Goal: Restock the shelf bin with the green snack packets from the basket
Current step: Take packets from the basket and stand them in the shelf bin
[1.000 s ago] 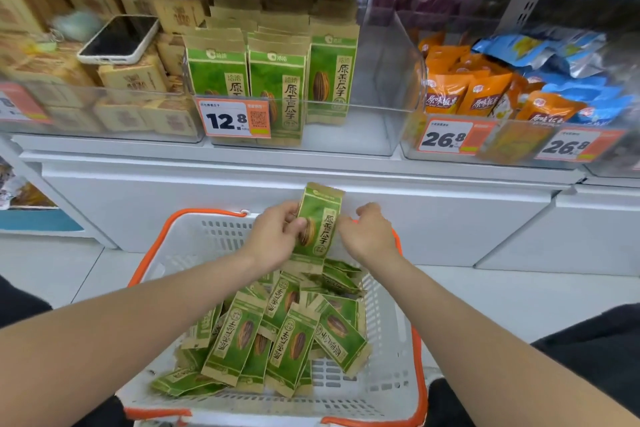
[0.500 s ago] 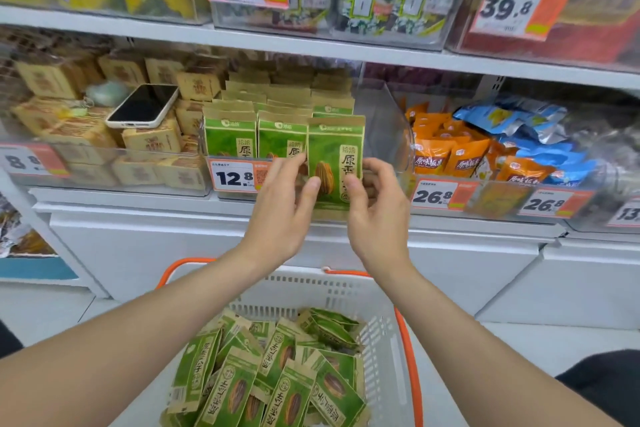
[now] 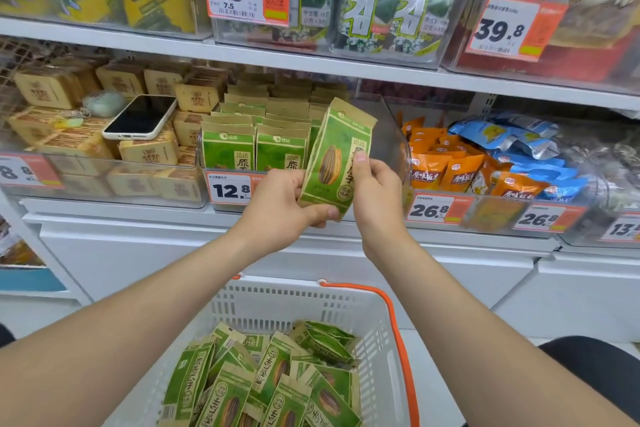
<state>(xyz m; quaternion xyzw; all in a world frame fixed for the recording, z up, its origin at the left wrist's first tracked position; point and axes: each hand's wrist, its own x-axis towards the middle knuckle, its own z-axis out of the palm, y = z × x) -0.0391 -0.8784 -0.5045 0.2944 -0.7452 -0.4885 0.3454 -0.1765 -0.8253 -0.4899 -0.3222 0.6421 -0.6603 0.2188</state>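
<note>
Both hands hold one green packet (image 3: 332, 156) at the front of the bin (image 3: 389, 135).

The left hand (image 3: 277, 198) pinches the packet's lower left corner and the right hand (image 3: 377, 194) grips its right edge, thumb on the front. The packet tilts, top to the right, in front of the bin's front lip. To the left a phone (image 3: 140, 117) lies on tan boxes (image 3: 149, 149); to the right are orange bags (image 3: 436, 166). A shelf (image 3: 311, 62) hangs close above. Rows of packets (image 3: 256, 146) stand upright in the bin's left and middle, with room beside its clear right wall. A 12.8 tag (image 3: 230, 189) is on its front. The basket (image 3: 277, 284) below holds a loose pile of packets (image 3: 263, 381).
</note>
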